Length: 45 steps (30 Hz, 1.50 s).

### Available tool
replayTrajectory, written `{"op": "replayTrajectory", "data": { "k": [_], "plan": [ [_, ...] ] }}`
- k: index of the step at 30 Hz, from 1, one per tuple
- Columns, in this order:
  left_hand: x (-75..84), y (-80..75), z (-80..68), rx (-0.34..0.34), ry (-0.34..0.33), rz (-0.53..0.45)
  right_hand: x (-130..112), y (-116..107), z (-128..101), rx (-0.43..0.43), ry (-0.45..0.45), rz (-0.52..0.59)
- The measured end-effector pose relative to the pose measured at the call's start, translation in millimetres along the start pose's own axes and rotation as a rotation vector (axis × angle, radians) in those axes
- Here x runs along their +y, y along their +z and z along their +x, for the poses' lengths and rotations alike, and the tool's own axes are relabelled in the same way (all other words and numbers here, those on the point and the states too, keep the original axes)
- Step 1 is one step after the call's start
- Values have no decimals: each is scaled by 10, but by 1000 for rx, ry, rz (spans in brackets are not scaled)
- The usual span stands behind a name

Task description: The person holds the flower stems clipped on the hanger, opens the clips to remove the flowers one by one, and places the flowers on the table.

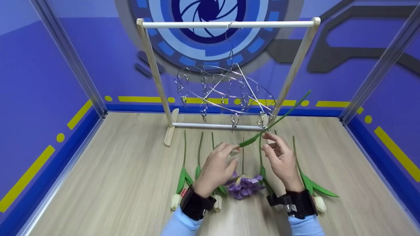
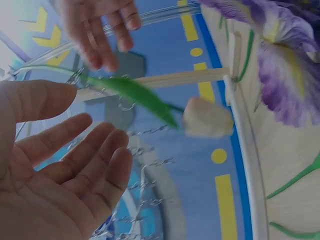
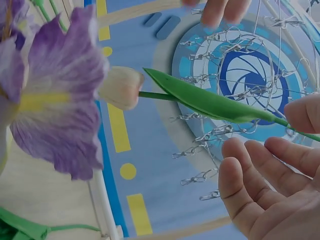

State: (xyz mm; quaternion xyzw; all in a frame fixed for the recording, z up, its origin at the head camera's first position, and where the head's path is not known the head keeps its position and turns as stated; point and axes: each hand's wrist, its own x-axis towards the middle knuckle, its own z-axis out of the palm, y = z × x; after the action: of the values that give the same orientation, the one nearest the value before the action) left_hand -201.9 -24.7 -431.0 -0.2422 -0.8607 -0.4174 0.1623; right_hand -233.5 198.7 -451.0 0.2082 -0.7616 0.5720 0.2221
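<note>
Wooden worktop (image 1: 98,183) is carrying one rack (image 1: 154,72) with one wire clip hanger (image 1: 226,95). Two hands: right hand (image 1: 282,160) is pinching one tulip stem (image 1: 275,121) pointing toward 2 o'clock; left hand (image 1: 215,168) is spread, touching its bud (image 2: 207,117). One purple flower (image 1: 244,185) is lying below.

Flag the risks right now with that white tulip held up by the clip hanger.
1. The white tulip is held only at its stem: the right hand pinches it lightly while the left hand is open beside it. It could slip and drop onto the purple flower.
2. The stem tip sits among the dangling clips of the wire hanger; it may snag or set the hanger swinging.
3. The leaf could catch in a clip and bend.
</note>
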Motion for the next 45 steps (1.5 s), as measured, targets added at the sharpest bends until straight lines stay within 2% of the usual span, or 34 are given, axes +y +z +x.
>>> {"op": "replayTrajectory", "data": {
  "k": [4, 9, 12, 15, 20, 26, 32, 40, 45],
  "plan": [
    [-48, 134, 56, 30, -10, 58, 12, 29, -5, -37, 14, 21],
    [-81, 221, 114, 83, 8, 131, 5, 49, -8, -75, 32, 30],
    [-84, 243, 142, 74, 15, 159, -11, 47, -5, -88, 47, 53],
    [-80, 261, 169, 35, 7, 166, -33, 39, 5, -93, 58, 87],
    [-69, 292, 217, -29, -30, 142, -79, 23, 12, -75, 36, 119],
    [-57, 308, 240, -50, -55, 105, -130, 11, 1, -54, -7, 120],
    [-64, 292, 231, -33, -27, 94, -179, 0, -9, -61, -49, 122],
    [-120, 273, 184, 19, 53, 27, -222, 14, -20, -129, -147, 158],
    [-124, 222, 130, 40, 46, 7, -276, 35, -36, -172, -216, 173]
  ]
}}
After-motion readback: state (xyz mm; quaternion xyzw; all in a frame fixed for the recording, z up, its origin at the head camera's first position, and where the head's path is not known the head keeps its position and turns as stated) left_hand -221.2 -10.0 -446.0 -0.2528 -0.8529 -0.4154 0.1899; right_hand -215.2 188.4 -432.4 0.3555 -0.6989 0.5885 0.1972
